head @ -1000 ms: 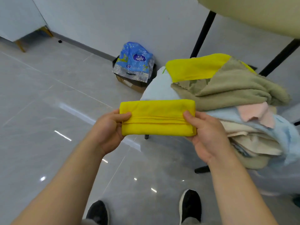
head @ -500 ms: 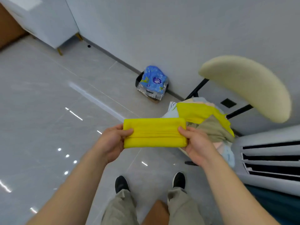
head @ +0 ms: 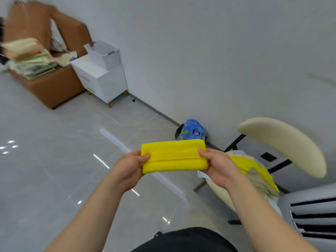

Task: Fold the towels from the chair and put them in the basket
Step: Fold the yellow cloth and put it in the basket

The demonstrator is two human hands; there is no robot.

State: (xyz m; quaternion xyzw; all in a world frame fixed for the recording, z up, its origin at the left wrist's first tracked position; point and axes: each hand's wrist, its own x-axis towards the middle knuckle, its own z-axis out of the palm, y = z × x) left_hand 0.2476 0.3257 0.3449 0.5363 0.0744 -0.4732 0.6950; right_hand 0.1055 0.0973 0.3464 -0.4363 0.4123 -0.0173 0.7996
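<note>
Pinching folded yellow towel (head: 173,156): left hand (head: 130,169), right hand (head: 219,167).

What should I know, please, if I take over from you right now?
Left hand and right hand each grip one end of the folded yellow towel, held in the air.
More unfolded towels lie heaped on the chair to the right.
The white basket stands on the white cabinet, far left.
Done: this towel is folded. Left: carry it to the basket, then fold the rest.
</note>
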